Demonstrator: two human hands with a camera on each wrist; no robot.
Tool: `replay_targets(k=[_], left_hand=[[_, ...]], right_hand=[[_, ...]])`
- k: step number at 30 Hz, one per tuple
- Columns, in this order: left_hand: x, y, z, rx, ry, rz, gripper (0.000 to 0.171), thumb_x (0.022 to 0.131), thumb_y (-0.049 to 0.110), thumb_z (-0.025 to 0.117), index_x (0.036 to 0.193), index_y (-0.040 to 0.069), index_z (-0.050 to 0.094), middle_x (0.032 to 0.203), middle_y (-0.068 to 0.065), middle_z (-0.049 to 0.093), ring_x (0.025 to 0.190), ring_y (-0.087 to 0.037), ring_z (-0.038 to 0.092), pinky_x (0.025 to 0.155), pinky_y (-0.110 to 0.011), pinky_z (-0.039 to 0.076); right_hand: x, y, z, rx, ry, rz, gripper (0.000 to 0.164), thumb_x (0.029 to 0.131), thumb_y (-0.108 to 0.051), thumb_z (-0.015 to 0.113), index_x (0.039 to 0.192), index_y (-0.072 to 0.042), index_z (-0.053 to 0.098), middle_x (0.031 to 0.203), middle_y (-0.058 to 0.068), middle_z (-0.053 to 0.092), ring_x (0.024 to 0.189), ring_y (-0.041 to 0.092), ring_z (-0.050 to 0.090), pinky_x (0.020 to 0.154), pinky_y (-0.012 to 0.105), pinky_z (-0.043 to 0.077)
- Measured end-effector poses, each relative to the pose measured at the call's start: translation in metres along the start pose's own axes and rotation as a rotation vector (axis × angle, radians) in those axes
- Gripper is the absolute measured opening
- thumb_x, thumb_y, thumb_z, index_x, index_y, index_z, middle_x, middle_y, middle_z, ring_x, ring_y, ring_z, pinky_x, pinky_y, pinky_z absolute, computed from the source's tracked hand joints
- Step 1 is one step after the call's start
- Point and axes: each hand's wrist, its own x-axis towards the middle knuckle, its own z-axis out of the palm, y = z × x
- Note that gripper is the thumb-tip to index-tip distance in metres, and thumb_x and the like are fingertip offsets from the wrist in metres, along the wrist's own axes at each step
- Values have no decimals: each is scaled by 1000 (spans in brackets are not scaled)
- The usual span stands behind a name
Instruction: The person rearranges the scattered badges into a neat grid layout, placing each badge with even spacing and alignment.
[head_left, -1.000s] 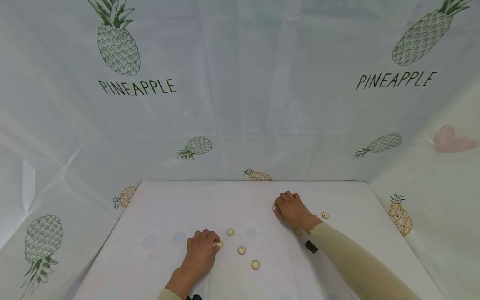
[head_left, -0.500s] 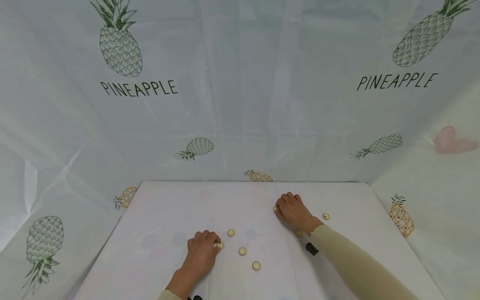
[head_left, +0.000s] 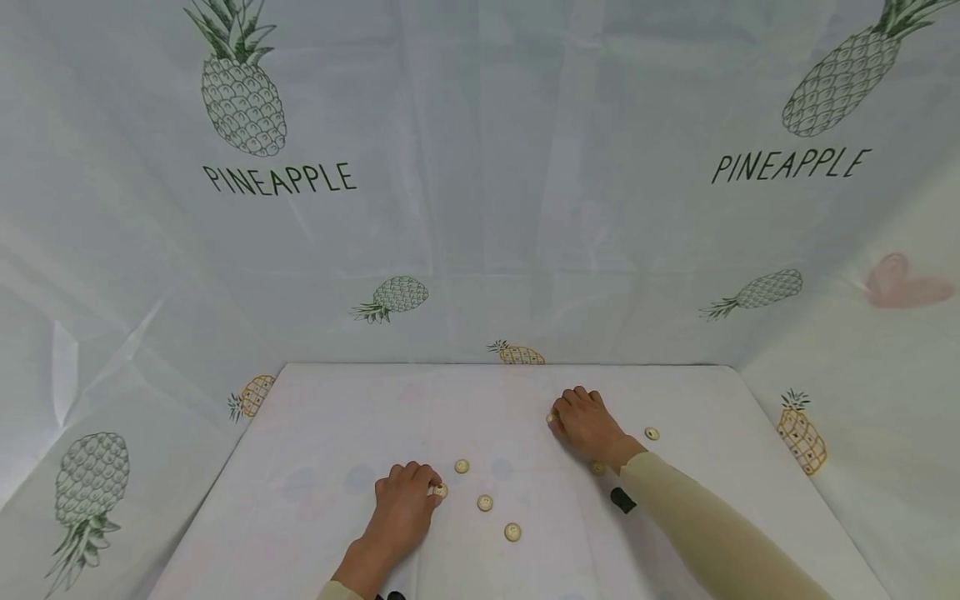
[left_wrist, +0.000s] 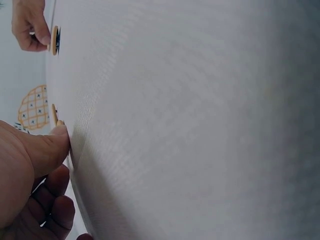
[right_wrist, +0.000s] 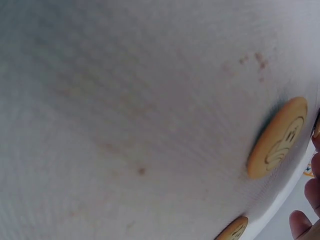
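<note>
In the head view my left hand (head_left: 401,507) rests at the left-centre of the white table and pinches a small round wooden disc (head_left: 441,491). Seen from the left wrist, the thumb lies along the edge of this disc (left_wrist: 60,123). Farther back on the right, my right hand (head_left: 587,425) has its fingers curled, with another disc (head_left: 551,417) held at the thumb and fingertips. Beneath the right wrist a disc (head_left: 597,467) is partly covered. The right wrist view shows a disc (right_wrist: 277,140) with a line drawing on its face, near the fingers (right_wrist: 312,195).
Three discs lie between the hands: one at the back (head_left: 462,466), a middle disc (head_left: 485,502) and a front disc (head_left: 512,532). Another disc (head_left: 652,433) is right of the right hand. A pineapple-print sheet (head_left: 480,208) rises behind the table (head_left: 337,417).
</note>
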Motion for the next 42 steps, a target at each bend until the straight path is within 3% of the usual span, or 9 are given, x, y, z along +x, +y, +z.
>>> replay_targets(k=[7,13,18,24,42], left_hand=[[-1,0,0,-16,-18,-13,17,92,20,81,103,17,69,97,5,63,97,-19,54,91,-53,43],[0,0,1,-9,-26,-24,17,92,20,81,103,17,70,98,4,63,98,-19,55,92,-54,44],[0,0,2,-2,-26,-33,17,92,20,82,103,17,70,98,4,63,98,-19,55,93,-54,44],[1,0,2,1,-24,-34,17,92,20,82,103,17,69,97,4,63,98,-19,55,93,-55,45],[-1,2,1,-18,-13,-26,17,92,18,82,103,15,70,97,3,64,98,-21,56,93,-56,44]], right_hand=[[-2,-2,-3,15,4,4,17,104,-26,68,102,-9,68,95,2,58,91,23,48,84,43,41],[1,-7,-5,4,62,54,16,104,-23,67,109,-7,66,103,5,61,98,27,52,88,47,42],[5,-19,-7,10,128,92,19,102,-22,71,112,-7,66,108,8,64,105,30,54,89,49,42],[13,-41,-9,51,200,75,20,98,-21,76,109,-6,67,105,9,64,103,32,55,88,50,43],[8,-100,-2,40,141,-54,23,99,-33,75,108,-13,67,101,0,61,97,21,52,88,42,44]])
